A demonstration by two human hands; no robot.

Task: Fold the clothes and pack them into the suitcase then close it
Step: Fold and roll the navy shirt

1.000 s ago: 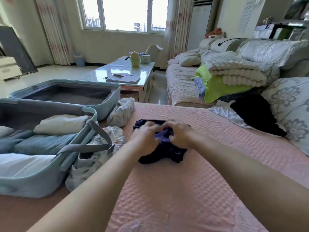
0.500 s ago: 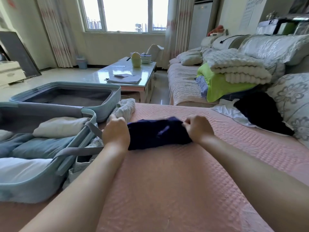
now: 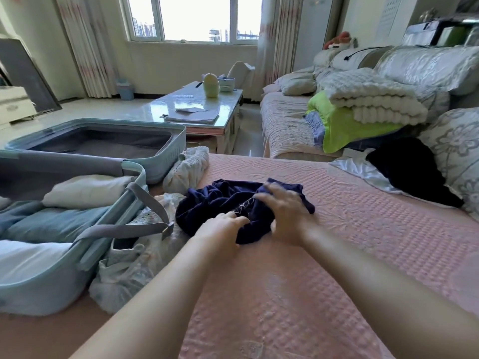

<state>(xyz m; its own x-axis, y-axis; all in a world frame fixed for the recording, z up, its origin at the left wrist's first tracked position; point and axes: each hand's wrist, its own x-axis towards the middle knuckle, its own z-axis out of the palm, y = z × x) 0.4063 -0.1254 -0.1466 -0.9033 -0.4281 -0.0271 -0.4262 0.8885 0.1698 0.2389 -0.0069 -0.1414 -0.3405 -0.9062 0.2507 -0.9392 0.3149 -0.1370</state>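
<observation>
**Suitcase [image 3: 46, 288] open, navy garment [image 3: 215, 203] crumpled**

I see folded white and blue clothes [image 3: 51, 224] in its near half. The navy garment lies on the pink bedspread [image 3: 337, 255]; my left hand [image 3: 223, 230] grips its edge, right hand [image 3: 285, 211] presses flat.

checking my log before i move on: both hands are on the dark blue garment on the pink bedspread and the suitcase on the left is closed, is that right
Not quite. The suitcase is open, not closed, as the head view shows. The rest holds: the left hand and right hand are on the dark blue garment on the pink bedspread.
</observation>
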